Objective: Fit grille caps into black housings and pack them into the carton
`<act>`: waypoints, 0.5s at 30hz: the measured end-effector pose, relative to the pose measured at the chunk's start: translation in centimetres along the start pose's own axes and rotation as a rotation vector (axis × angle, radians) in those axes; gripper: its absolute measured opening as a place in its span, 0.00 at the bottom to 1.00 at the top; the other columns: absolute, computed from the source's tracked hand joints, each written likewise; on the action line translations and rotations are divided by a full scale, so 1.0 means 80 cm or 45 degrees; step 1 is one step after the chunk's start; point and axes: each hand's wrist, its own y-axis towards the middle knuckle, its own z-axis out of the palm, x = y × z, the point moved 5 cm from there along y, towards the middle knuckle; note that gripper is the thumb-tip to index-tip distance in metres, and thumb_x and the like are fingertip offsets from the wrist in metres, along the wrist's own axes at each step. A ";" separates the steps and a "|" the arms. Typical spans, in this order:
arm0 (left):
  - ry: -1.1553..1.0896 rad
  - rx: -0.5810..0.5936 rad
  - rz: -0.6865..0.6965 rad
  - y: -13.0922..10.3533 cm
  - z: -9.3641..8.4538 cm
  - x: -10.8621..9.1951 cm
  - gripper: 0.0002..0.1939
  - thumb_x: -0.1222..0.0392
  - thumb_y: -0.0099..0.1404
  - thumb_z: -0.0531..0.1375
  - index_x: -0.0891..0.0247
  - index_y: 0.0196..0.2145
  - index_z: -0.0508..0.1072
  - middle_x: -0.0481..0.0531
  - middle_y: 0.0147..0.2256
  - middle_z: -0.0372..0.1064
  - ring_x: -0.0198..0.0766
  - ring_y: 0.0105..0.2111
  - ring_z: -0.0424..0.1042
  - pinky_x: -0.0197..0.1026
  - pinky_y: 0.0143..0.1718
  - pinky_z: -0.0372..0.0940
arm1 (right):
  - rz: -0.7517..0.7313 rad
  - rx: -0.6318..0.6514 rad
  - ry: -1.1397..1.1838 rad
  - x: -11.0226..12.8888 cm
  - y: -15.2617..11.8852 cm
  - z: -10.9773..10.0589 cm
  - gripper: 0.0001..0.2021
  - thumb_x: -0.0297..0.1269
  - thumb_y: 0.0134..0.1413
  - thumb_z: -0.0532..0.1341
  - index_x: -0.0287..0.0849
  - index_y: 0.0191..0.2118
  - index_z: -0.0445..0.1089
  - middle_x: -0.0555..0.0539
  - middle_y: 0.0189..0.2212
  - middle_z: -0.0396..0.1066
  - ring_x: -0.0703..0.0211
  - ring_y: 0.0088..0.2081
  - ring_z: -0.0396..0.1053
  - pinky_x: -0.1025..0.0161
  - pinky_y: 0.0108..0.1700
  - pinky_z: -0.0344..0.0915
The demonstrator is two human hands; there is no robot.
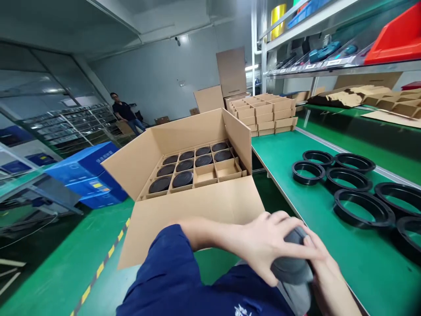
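Note:
A dark grey rounded part [291, 265] is held between both hands at the lower right, close to the body. My left hand [269, 243] lies over its top and near side with fingers spread around it. Along its right side, my right hand [324, 259] grips it, partly covered by the left fingers. An open cardboard box [197, 204] stands ahead, its dividers forming cells. Black round parts [182, 179] fill most cells; two front right cells [205, 174] show bare cardboard. Black rings [363, 208] lie on the green bench [279, 149] to the right.
Stacked cardboard dividers [269, 115] stand on the bench's far end. A shelf [342, 68] with a red bin [394, 37] overhangs the right side. Blue boxes [94, 175] are stacked on the floor at left. A person [126, 114] stands in the left background.

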 end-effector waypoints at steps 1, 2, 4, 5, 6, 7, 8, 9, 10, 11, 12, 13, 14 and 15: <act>-0.011 -0.062 -0.084 -0.015 -0.008 0.019 0.52 0.44 0.51 0.69 0.45 0.70 0.56 0.59 0.66 0.52 0.63 0.63 0.57 0.61 0.57 0.63 | -0.023 0.021 -0.019 0.006 0.001 0.009 0.36 0.65 0.59 0.57 0.51 0.67 0.64 0.44 0.61 0.71 0.44 0.59 0.72 0.56 0.54 0.75; 0.004 -0.162 -0.204 -0.033 -0.020 0.044 0.53 0.44 0.49 0.70 0.46 0.70 0.57 0.60 0.65 0.53 0.63 0.62 0.58 0.61 0.59 0.62 | -0.035 0.034 -0.048 0.008 0.000 0.012 0.35 0.64 0.60 0.57 0.52 0.67 0.64 0.45 0.62 0.69 0.46 0.60 0.71 0.57 0.55 0.74; 0.127 -0.433 -0.553 -0.077 -0.050 0.110 0.52 0.47 0.49 0.70 0.48 0.70 0.58 0.61 0.64 0.52 0.63 0.62 0.56 0.62 0.63 0.56 | -0.010 0.069 -0.109 0.000 -0.006 0.008 0.33 0.62 0.60 0.59 0.52 0.66 0.65 0.44 0.62 0.69 0.47 0.60 0.70 0.58 0.57 0.72; 0.218 -0.574 -0.773 -0.105 -0.066 0.146 0.51 0.49 0.49 0.69 0.48 0.69 0.59 0.61 0.65 0.51 0.63 0.63 0.54 0.63 0.64 0.54 | 0.034 0.108 -0.129 -0.010 -0.011 0.003 0.32 0.61 0.60 0.60 0.51 0.64 0.68 0.44 0.61 0.70 0.47 0.59 0.71 0.58 0.57 0.72; 0.292 -0.678 -1.005 -0.133 -0.078 0.183 0.49 0.50 0.50 0.69 0.47 0.69 0.59 0.61 0.66 0.49 0.64 0.64 0.52 0.64 0.64 0.53 | 0.093 0.160 -0.139 -0.022 -0.017 -0.002 0.30 0.61 0.59 0.60 0.50 0.61 0.71 0.43 0.60 0.71 0.47 0.58 0.72 0.59 0.57 0.73; 0.329 -0.734 -1.231 -0.162 -0.086 0.219 0.49 0.49 0.51 0.69 0.46 0.69 0.59 0.60 0.67 0.47 0.65 0.65 0.50 0.65 0.64 0.54 | 0.158 0.217 -0.141 -0.035 -0.023 -0.006 0.29 0.61 0.59 0.61 0.49 0.58 0.73 0.42 0.58 0.72 0.46 0.57 0.73 0.60 0.56 0.73; 0.328 -0.742 -1.430 -0.187 -0.088 0.253 0.49 0.48 0.52 0.69 0.45 0.69 0.58 0.60 0.68 0.46 0.66 0.66 0.48 0.66 0.63 0.54 | 0.213 0.264 -0.143 -0.049 -0.029 -0.010 0.28 0.62 0.58 0.61 0.48 0.55 0.76 0.42 0.57 0.74 0.46 0.56 0.74 0.60 0.55 0.74; 0.301 -0.710 -1.571 -0.208 -0.087 0.283 0.49 0.46 0.53 0.69 0.44 0.69 0.57 0.60 0.69 0.44 0.67 0.67 0.47 0.66 0.63 0.54 | 0.247 0.291 -0.151 -0.061 -0.034 -0.013 0.28 0.63 0.56 0.62 0.48 0.53 0.77 0.42 0.55 0.75 0.45 0.55 0.75 0.60 0.55 0.74; 0.254 -0.658 -1.664 -0.224 -0.081 0.309 0.49 0.44 0.54 0.69 0.44 0.70 0.56 0.60 0.70 0.43 0.68 0.67 0.46 0.66 0.63 0.54 | 0.262 0.301 -0.171 -0.072 -0.039 -0.016 0.28 0.63 0.54 0.63 0.48 0.51 0.78 0.42 0.54 0.76 0.44 0.55 0.75 0.60 0.55 0.73; 0.192 -0.595 -1.707 -0.236 -0.073 0.330 0.49 0.42 0.54 0.69 0.45 0.70 0.55 0.60 0.71 0.43 0.68 0.68 0.46 0.65 0.63 0.53 | 0.262 0.301 -0.200 -0.081 -0.042 -0.020 0.28 0.64 0.51 0.65 0.49 0.49 0.79 0.43 0.53 0.76 0.43 0.55 0.75 0.60 0.56 0.73; 0.125 -0.536 -1.709 -0.242 -0.063 0.347 0.49 0.40 0.55 0.68 0.46 0.71 0.55 0.61 0.71 0.43 0.68 0.68 0.47 0.63 0.64 0.53 | 0.258 0.293 -0.232 -0.090 -0.045 -0.024 0.27 0.64 0.49 0.66 0.49 0.47 0.80 0.44 0.53 0.77 0.43 0.56 0.74 0.60 0.57 0.72; 0.062 -0.486 -1.688 -0.246 -0.052 0.359 0.50 0.38 0.56 0.68 0.47 0.71 0.54 0.62 0.71 0.44 0.67 0.68 0.48 0.62 0.65 0.52 | 0.261 0.274 -0.257 -0.099 -0.048 -0.030 0.27 0.64 0.47 0.67 0.50 0.46 0.81 0.44 0.52 0.77 0.42 0.56 0.74 0.60 0.57 0.71; 0.013 -0.442 -1.661 -0.246 -0.042 0.369 0.50 0.36 0.56 0.67 0.47 0.71 0.53 0.62 0.71 0.45 0.67 0.68 0.48 0.61 0.65 0.51 | 0.277 0.242 -0.270 -0.109 -0.051 -0.038 0.27 0.64 0.45 0.67 0.51 0.45 0.81 0.44 0.52 0.77 0.41 0.56 0.74 0.59 0.57 0.71; -0.018 -0.406 -1.635 -0.245 -0.032 0.375 0.51 0.33 0.56 0.66 0.47 0.71 0.53 0.63 0.71 0.46 0.66 0.68 0.47 0.61 0.65 0.51 | 0.306 0.206 -0.268 -0.121 -0.056 -0.048 0.27 0.65 0.44 0.67 0.52 0.45 0.82 0.45 0.52 0.78 0.40 0.56 0.74 0.58 0.57 0.71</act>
